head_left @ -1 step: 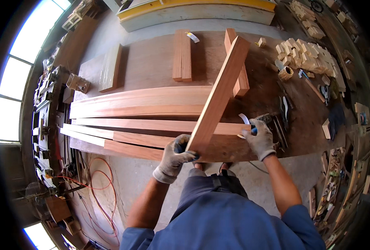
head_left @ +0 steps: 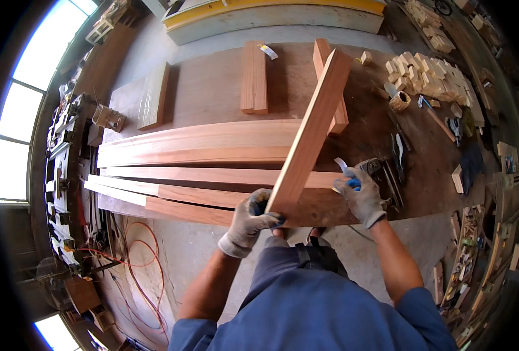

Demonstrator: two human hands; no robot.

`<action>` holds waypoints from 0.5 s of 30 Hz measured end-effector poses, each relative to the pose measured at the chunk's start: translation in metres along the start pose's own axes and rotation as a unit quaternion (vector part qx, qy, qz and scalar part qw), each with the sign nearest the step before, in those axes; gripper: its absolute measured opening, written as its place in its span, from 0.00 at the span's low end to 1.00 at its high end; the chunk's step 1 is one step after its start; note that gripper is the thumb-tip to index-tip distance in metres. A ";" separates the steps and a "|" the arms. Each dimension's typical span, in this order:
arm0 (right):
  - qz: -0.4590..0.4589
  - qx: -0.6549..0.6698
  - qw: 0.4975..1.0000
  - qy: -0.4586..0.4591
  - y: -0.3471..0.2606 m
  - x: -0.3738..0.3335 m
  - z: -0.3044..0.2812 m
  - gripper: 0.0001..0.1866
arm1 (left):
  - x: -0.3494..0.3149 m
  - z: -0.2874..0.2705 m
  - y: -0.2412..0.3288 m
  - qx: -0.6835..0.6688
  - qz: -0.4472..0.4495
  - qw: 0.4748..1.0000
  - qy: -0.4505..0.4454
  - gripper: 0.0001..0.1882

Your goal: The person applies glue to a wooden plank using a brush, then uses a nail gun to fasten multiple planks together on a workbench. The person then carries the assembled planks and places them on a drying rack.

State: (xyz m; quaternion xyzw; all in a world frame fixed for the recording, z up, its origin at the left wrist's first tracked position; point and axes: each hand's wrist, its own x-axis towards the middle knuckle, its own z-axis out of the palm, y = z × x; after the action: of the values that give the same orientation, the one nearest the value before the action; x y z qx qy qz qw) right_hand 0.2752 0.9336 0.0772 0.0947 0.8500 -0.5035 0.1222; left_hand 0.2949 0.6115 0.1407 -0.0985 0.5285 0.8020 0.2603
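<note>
At the near edge of the tabletop [head_left: 207, 76], left hand [head_left: 249, 223]: gloved, thumb and fingers pinching the lower end of a wooden plank [head_left: 311, 131].
Plank's long axis: slanting from this hand toward the far right; whether its lower end touches the tabletop cannot be told.
Plank's look: straight and squared, broad face reddish-brown with fine lengthwise grain, narrow left edge paler and yellowish.
Right hand [head_left: 363, 198]: gloved, to the right of the plank and apart from it, fingers curled beside a pale curling strip [head_left: 341, 163]; whether they grip the strip cannot be told.
Nearer hand: the left, in contact with the plank.
Long boards [head_left: 212, 174]: laid crosswise on the tabletop, partly covered by the plank in this view.
Farther off: squared timber [head_left: 339, 120], partly hidden behind the plank; paired boards [head_left: 254, 82], side by side, with a white tag [head_left: 269, 51].
</note>
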 end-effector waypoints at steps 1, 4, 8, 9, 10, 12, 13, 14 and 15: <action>0.057 0.174 0.982 -0.054 -0.014 -0.006 0.005 0.30 | 0.004 0.007 -0.010 -0.007 0.011 1.000 -0.010 0.25; 0.009 0.301 0.949 -0.089 -0.053 -0.022 0.016 0.30 | 0.009 0.041 -0.023 -0.030 -0.034 0.997 -0.065 0.26; 0.004 0.239 0.970 -0.051 -0.080 -0.031 0.001 0.26 | 0.018 0.068 -0.050 0.048 -0.042 0.995 -0.082 0.31; -0.010 0.203 0.978 -0.050 -0.077 -0.033 -0.006 0.25 | 0.018 0.073 -0.051 0.102 -0.067 0.989 -0.087 0.32; -0.016 0.142 0.989 -0.028 -0.080 -0.034 -0.012 0.25 | 0.015 0.072 -0.051 0.240 0.011 0.968 -0.069 0.32; -0.107 0.017 0.994 0.035 -0.069 -0.027 -0.016 0.25 | 0.010 0.066 -0.045 0.496 0.165 0.852 -0.033 0.33; -0.149 -0.047 0.985 0.068 -0.061 -0.023 -0.019 0.25 | 0.006 0.069 -0.031 0.605 0.238 0.760 -0.018 0.33; -0.188 -0.105 0.973 0.082 -0.052 -0.016 -0.021 0.27 | 0.006 0.074 -0.013 0.612 0.315 0.726 0.004 0.30; -0.236 -0.150 0.957 0.078 -0.051 -0.010 -0.022 0.27 | 0.012 0.074 0.002 0.650 0.389 0.652 0.017 0.30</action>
State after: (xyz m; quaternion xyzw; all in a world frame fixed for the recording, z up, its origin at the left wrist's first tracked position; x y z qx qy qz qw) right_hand 0.2676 0.9283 0.1326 -0.0886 0.9207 -0.3762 -0.0544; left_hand 0.2924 0.6809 0.1678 0.2970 0.9091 0.2790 -0.0868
